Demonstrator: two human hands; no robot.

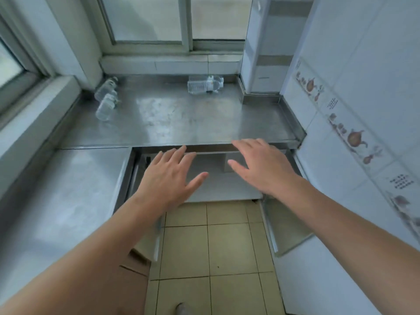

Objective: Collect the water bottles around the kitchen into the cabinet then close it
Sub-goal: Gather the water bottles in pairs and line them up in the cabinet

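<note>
Three clear water bottles lie on their sides on the steel counter (172, 119). One bottle (204, 84) with a white label lies at the back right. Two bottles sit at the back left, one (105, 88) by the corner and one (106, 107) just in front of it. Under the counter the cabinet (218, 178) stands with both doors swung out, the left door (154, 237) and the right door (286, 226). My left hand (169, 173) and my right hand (261, 165) hover over the cabinet opening with fingers spread, holding nothing.
A steel surface (68, 189) runs along the left below a window sill. Windows fill the back wall and left side. A tiled wall (354, 123) with decorated tiles closes the right. Beige floor tiles (209, 251) lie below, with a shoe tip at the bottom edge.
</note>
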